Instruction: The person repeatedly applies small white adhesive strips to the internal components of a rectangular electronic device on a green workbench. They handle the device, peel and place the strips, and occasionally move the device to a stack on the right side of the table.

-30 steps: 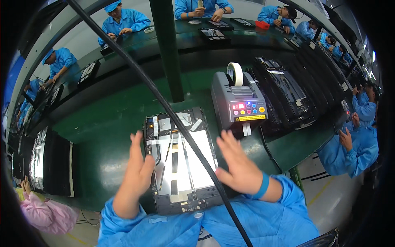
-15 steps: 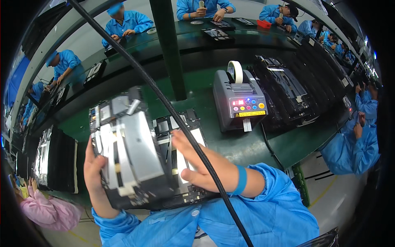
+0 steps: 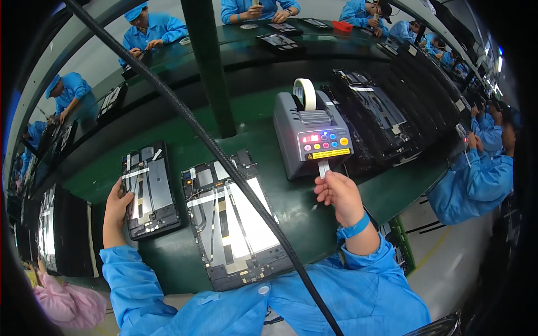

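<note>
My left hand [image 3: 116, 206] grips the left edge of an opened tablet [image 3: 150, 193], thumb on top, at the left of the green table. Flat cables and pale strips lie across its silvery inside. A second opened tablet [image 3: 204, 235] lies flat in front of me, a black cable crossing the view over it. To the right, my right hand [image 3: 341, 195] pinches the end of a short tape strip [image 3: 324, 168] at the mouth of a grey tape dispenser [image 3: 305, 129]. A roll of whitish tape [image 3: 305, 94] stands on top of the dispenser.
Stacked black trays with an opened tablet [image 3: 378, 106] on top stand right of the dispenser. A dark green post [image 3: 210, 73] rises behind the tablets. More black trays [image 3: 73, 229] stand at far left. Several people in blue work along the far bench; others sit at both sides.
The tablet in my left hand went from raised and tilted to lying on the table at the left. My right hand moved from over the second tablet to the dispenser's tape strip.
</note>
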`<state>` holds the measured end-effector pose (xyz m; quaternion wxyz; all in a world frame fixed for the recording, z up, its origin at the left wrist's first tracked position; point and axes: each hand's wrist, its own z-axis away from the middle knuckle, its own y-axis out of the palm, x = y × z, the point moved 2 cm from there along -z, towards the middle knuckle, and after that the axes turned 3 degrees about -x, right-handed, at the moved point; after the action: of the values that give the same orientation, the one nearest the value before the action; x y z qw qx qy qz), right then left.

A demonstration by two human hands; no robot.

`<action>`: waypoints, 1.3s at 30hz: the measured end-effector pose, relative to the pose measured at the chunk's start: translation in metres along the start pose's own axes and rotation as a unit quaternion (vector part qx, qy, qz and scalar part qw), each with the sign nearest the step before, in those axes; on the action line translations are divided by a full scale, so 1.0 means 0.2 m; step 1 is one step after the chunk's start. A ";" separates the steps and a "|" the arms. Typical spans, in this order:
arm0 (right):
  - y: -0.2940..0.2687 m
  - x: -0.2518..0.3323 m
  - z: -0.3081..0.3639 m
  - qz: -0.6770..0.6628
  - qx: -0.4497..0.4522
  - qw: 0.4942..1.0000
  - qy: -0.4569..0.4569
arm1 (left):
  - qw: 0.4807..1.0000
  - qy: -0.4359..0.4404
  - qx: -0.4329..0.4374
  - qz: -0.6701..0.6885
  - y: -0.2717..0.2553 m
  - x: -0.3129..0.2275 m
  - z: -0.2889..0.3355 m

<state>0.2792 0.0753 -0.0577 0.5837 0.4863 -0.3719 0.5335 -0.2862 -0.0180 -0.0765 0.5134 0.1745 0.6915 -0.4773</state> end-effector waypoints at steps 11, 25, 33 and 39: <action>0.40 0.22 0.27 0.247 0.288 0.845 -0.376 | 0.925 0.329 0.193 -0.001 0.46 -0.94 0.76; 0.70 0.24 0.32 0.467 0.144 0.643 -0.590 | 0.916 0.397 0.057 -0.009 0.72 -0.90 0.83; 0.83 0.28 0.28 0.368 0.272 0.763 -0.457 | 0.958 0.245 0.127 0.076 0.71 -0.78 0.77; 0.91 0.30 0.17 0.375 0.267 0.750 -0.474 | 0.923 0.373 0.022 0.092 0.64 -0.70 0.70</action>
<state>0.1130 0.0499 0.0389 -0.0686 0.6343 -0.5955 0.4882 -0.0587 -0.0386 -0.0167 0.2560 0.4145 0.8030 -0.3433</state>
